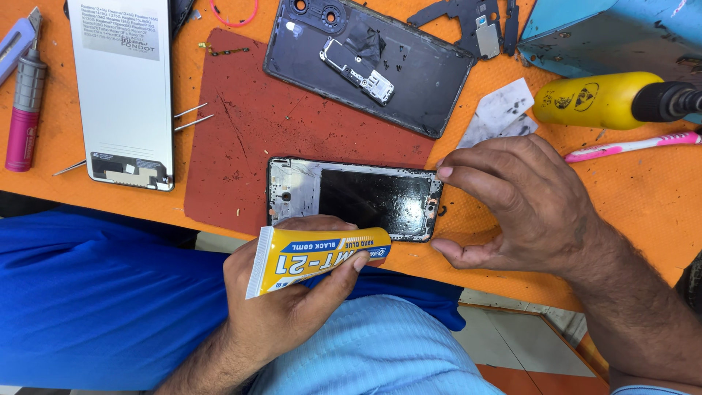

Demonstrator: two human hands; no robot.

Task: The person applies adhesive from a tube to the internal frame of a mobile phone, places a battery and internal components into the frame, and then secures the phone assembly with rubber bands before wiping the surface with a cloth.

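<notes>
- The left hand [292,292] comes up from the lower left, forearm slanting across the lap, palm turned up toward the table edge.
- The right hand [523,205] reaches in from the lower right, wrist bent, palm facing left, set on edge at the frame's right end.
- An orange table [643,190] carries a dark red mat [241,146]; the frame [355,197], an opened phone shell, lies on the mat's near edge, close to the person.
- Farther back lie a back cover [369,66], a white box [124,88], tweezers [191,117], a yellow bottle [596,100], a pink toothbrush [632,145] and a pink-handled screwdriver [25,110].
- Left fingers are curled shut around a yellow glue tube [318,256], thumb pressed on its front, the tube lying just below the frame's near edge.
- Right fingers are spread in a loose C: index tip and thumb bracket the frame's right end, holding nothing else.
</notes>
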